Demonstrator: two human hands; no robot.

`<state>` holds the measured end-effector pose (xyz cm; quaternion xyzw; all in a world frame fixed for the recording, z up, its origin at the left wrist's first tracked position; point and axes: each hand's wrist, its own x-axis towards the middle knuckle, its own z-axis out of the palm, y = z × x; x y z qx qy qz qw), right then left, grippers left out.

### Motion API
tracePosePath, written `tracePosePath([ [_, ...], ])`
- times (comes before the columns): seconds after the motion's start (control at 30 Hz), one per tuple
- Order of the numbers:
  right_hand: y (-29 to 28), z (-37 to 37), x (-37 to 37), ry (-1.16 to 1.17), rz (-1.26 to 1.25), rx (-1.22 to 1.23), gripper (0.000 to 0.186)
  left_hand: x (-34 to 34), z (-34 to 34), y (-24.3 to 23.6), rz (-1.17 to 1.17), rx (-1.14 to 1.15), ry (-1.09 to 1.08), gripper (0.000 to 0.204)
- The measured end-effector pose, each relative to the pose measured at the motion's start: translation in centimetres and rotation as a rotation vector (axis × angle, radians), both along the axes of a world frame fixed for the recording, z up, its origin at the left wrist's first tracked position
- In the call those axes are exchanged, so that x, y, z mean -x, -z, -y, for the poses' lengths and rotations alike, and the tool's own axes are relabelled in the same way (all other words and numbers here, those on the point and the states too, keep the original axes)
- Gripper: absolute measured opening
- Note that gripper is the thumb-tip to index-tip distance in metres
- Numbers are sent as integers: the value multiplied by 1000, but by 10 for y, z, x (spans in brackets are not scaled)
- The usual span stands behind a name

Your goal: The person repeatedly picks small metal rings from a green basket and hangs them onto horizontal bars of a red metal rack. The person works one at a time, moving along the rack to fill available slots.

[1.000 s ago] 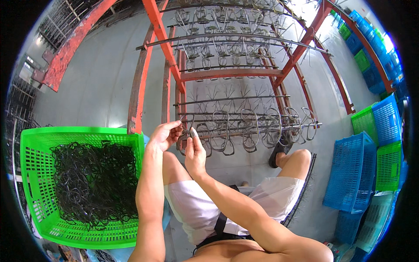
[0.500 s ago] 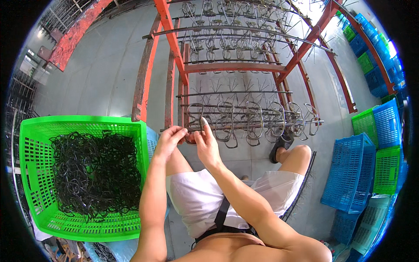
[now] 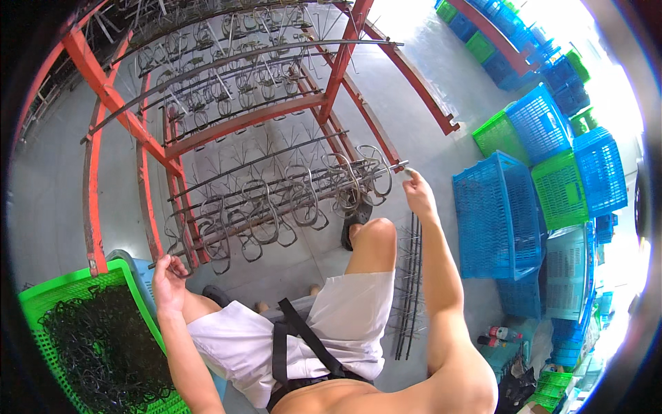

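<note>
Both hands are at the ends of a long metal rod [image 3: 276, 212] that slants across in front of the red rack. Several dark wire-like loops [image 3: 301, 196] hang along it in a row. My left hand [image 3: 169, 281] is closed round the rod's left end, near the green basket. At the far right end, the fingers of my right hand [image 3: 419, 193] pinch the rod's tip. A heap of black glossy looped pieces [image 3: 103, 345] lies in the green plastic basket [image 3: 31, 301] at lower left.
The red metal rack [image 3: 248, 126] stands ahead, with rows of looped pieces on its rods. Spiked rods [image 3: 412, 290] lie on the floor to the right of my leg. Blue crates [image 3: 486, 217] and green crates [image 3: 562, 190] are stacked at right, near bottles [image 3: 505, 334].
My view has turned right. My hands, close together at the rod's left end before, are now far apart; the right has moved across to the rod's other end.
</note>
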<state>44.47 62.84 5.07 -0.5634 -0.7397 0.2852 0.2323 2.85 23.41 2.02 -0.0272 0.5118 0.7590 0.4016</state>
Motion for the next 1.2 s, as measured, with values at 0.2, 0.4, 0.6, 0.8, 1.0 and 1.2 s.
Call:
tracePosePath([
  [0.2,78,-75,8,-405,630,-571,35,30,16,-9,-961,619,48,20],
  [0.4,32,-88,7,-478,626,-571,51,41,19,9,-1451,829,372,31],
  [0.6,37,-137,52,-489,403,-670,37,72,-9,-25,-1866,1109,488,22],
  [0.8,71,-167,117,-432,488,-677,35,182,-91,33,-2015,1148,84,26],
  [1.0,76,-202,169,-161,298,-707,20,215,-131,57,-2200,810,-13,36],
  [1.2,89,-222,198,-222,565,-702,17,202,-124,52,-1893,1056,201,31],
])
